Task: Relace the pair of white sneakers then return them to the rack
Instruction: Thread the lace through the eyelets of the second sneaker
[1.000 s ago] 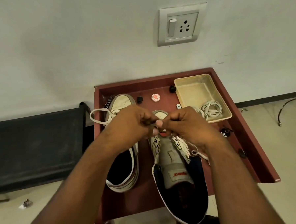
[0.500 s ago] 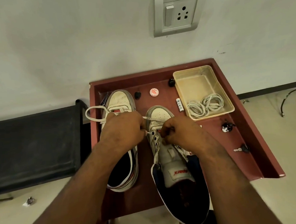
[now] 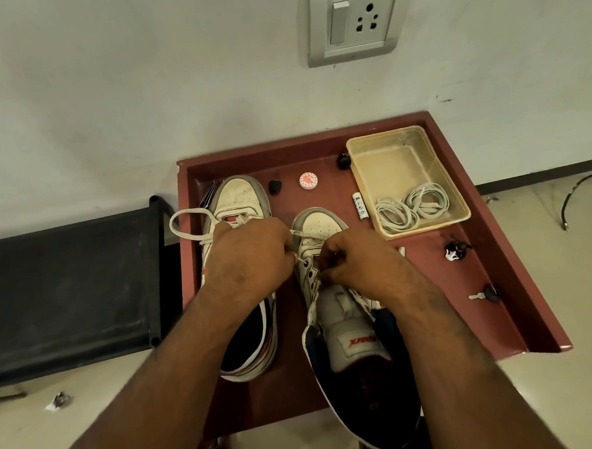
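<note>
Two white sneakers stand side by side, toes to the wall, on a dark red tray-top table (image 3: 517, 281). The left sneaker (image 3: 238, 196) has a loose white lace (image 3: 185, 223) looping off its left side. The right sneaker (image 3: 322, 226) lies nearer me, its grey tongue pulled up. My left hand (image 3: 251, 257) pinches a lace end at the right sneaker's lowest eyelets. My right hand (image 3: 355, 262) pinches lace over the same eyelets, hiding part of them.
A clear plastic box (image 3: 420, 142) with coiled white laces (image 3: 410, 206) sits at the back right. Small things dot the tray: a round red-white tin (image 3: 308, 180), black caps (image 3: 274, 186), a small white tube (image 3: 360, 205), a key (image 3: 483, 295). A black bench (image 3: 68, 287) stands left; a wall socket (image 3: 352, 22) above.
Both hands have moved slightly toward me and lower on the right sneaker, uncovering its toe. The view has tilted, so the table sits lower in frame.
</note>
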Available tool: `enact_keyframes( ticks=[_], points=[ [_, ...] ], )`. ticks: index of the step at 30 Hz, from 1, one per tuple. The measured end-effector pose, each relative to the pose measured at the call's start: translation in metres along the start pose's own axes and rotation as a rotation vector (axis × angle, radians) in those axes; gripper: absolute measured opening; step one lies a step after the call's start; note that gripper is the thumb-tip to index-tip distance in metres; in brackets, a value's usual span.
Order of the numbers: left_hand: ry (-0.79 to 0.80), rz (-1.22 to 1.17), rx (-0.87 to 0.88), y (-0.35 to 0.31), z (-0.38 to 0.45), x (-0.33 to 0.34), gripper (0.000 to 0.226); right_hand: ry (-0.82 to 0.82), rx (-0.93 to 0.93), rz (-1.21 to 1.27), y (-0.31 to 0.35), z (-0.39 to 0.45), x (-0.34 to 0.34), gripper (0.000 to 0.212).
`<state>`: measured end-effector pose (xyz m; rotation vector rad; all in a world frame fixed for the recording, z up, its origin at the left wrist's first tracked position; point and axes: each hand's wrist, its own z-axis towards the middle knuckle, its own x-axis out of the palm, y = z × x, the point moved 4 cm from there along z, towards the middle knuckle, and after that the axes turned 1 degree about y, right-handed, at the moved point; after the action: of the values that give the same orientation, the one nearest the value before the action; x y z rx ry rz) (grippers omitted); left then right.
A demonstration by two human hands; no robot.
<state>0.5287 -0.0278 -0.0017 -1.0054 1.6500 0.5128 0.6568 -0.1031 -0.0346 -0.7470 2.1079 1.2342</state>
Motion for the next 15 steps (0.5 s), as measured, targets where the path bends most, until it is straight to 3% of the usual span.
enact_keyframes(
  ticks=[6,10,13,15],
  points=[
    [0.043,0.131,0.030,-0.009,-0.004,-0.001,0.017,0.001,-0.012,0.004,0.000,0.001,0.001,0.010],
    [-0.064,0.345,0.023,-0.024,-0.011,-0.002,0.011,-0.042,-0.029,0.055,0.000,0.002,0.000,0.018],
    [-0.074,0.353,-0.005,-0.038,-0.018,-0.003,0.025,-0.056,-0.022,0.100,-0.001,0.004,-0.002,0.021],
    [-0.083,0.331,-0.025,-0.041,-0.019,-0.004,0.019,-0.040,-0.019,0.093,0.000,0.005,-0.001,0.019]
  ],
)
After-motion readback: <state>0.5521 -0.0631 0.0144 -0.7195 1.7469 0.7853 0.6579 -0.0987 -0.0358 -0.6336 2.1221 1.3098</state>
